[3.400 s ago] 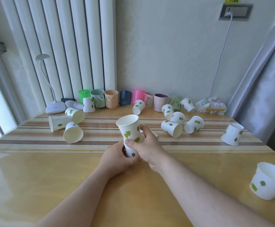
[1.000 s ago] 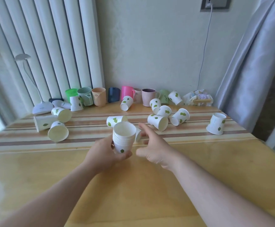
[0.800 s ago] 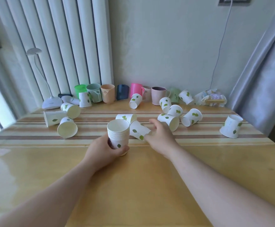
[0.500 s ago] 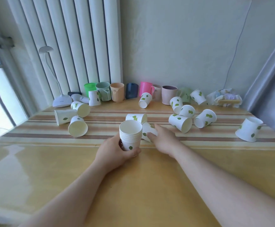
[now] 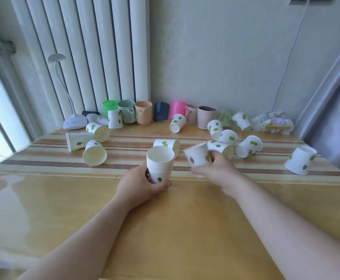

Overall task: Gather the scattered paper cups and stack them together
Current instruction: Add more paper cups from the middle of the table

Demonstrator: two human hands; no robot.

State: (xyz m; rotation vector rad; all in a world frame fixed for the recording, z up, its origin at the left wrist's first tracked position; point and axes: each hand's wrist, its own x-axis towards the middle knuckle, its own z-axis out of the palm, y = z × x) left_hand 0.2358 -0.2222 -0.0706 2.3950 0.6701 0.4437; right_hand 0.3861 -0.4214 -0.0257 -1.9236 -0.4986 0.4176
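Paper cup, lying on the table half a second ago, is now lifted in the right hand's pinch, ready to nest in the stack the left hand clasps mid-table.

blurred cup, socket cut off

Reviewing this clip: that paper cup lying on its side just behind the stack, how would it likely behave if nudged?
The side-lying cup would probably roll, and in a curve, since it tapers. It looks thin and empty, so likely very light and prone to skid on the glossy table. A firm pinch would probably dent it.
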